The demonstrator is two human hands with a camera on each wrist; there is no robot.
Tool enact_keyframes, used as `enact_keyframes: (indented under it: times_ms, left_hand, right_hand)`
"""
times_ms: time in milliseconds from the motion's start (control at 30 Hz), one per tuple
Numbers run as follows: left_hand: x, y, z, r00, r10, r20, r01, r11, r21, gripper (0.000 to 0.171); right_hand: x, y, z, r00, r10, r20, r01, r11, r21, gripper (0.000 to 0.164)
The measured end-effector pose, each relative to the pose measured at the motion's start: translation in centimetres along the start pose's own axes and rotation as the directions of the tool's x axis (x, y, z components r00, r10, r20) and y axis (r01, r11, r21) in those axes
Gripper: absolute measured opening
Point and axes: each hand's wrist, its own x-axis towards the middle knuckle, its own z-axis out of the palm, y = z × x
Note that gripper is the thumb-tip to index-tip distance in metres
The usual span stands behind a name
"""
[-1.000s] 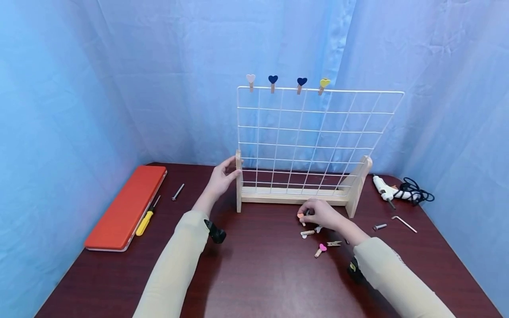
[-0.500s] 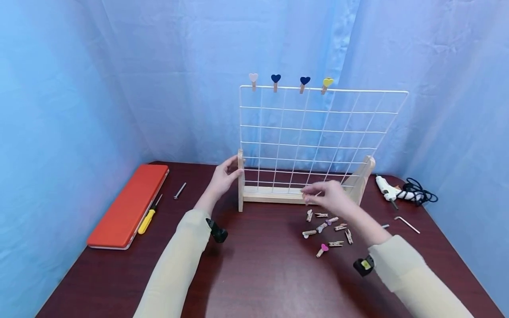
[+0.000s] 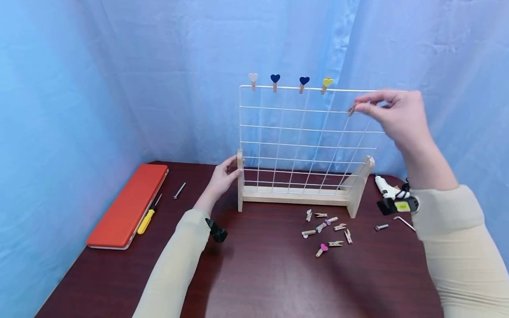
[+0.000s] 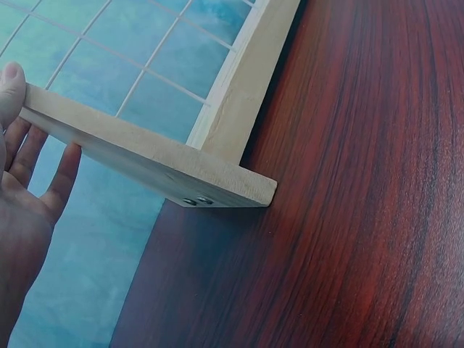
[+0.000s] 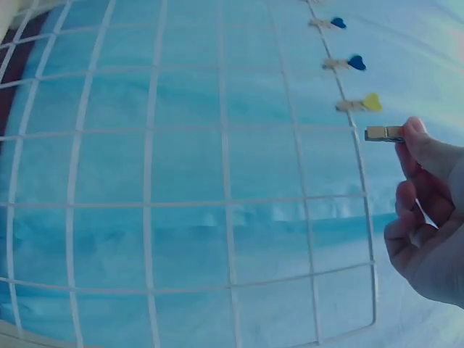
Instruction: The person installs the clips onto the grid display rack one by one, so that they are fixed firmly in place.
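In the head view my left hand [image 3: 220,180] holds the left upright [image 3: 240,185] of a wooden stand, thumb and fingers on either side of it. A white wire grid [image 3: 288,88] rises from the stand. Raised near the grid's upper right, my right hand [image 3: 403,117] pinches a small wooden clothespin [image 5: 383,133] between thumb and fingers; its tip lies just outside the edge wire in the right wrist view. Clipped along the top wire are clothespins with a white heart [image 3: 253,77], two dark blue hearts [image 3: 275,78] and a yellow heart [image 3: 328,82].
Several heart clothespins lie before the stand, one with a pink heart [image 3: 324,247]. At left are a red case [image 3: 129,207], a yellow screwdriver [image 3: 146,221] and a bolt [image 3: 180,191]. A glue gun [image 3: 385,187], another bolt [image 3: 381,227] and a hex key [image 3: 404,223] lie right.
My right hand has picked up a clothespin from the table and carried it up and right to the grid's top. The left hand stays on the upright.
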Motion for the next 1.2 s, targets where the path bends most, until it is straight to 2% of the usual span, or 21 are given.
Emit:
enact_keyframes:
  times_ms: [100,167,433,600,867,1200]
  left_hand:
    - [-0.1,-0.2,-0.1,1.000,0.003,0.001,-0.003,1.000,-0.001,0.050]
    - [-0.1,-0.2,-0.1,1.000,0.003,0.001,-0.003,1.000,0.002,0.050]
    - [-0.1,0.0,0.1,1.000,0.009,0.002,-0.009,1.000,-0.004,0.051]
    - [-0.2,0.1,0.1,1.000,-0.002,0.001,0.002,1.000,0.005,0.051]
    - [-0.3,0.1,-0.1,1.000,-0.003,-0.006,0.003,1.000,0.005,0.050]
    - [-0.2,-0.1,0.0,1.000,0.011,0.003,-0.011,1.000,0.002,0.051]
  right_hand:
    - [1.7,-0.4,-0.8,0.997,0.014,-0.073,-0.013,1.000,0.023,0.024]
    - [2.7,-0.2,-1.0,0.995,0.052,-0.091,-0.049,0.998,0.034,0.025]
    - [4.7,0.3,-0.8,0.990,0.132,-0.057,-0.128,0.989,0.077,0.027]
    - [5.2,0.7,-0.7,0.989,0.142,-0.045,-0.141,0.990,0.027,0.029]
    - [5.5,1.1,-0.5,0.998,0.068,-0.017,-0.069,0.994,-0.088,0.029]
    - [4.5,1.1,-0.7,0.996,-0.070,-0.053,0.063,0.990,-0.124,0.031]
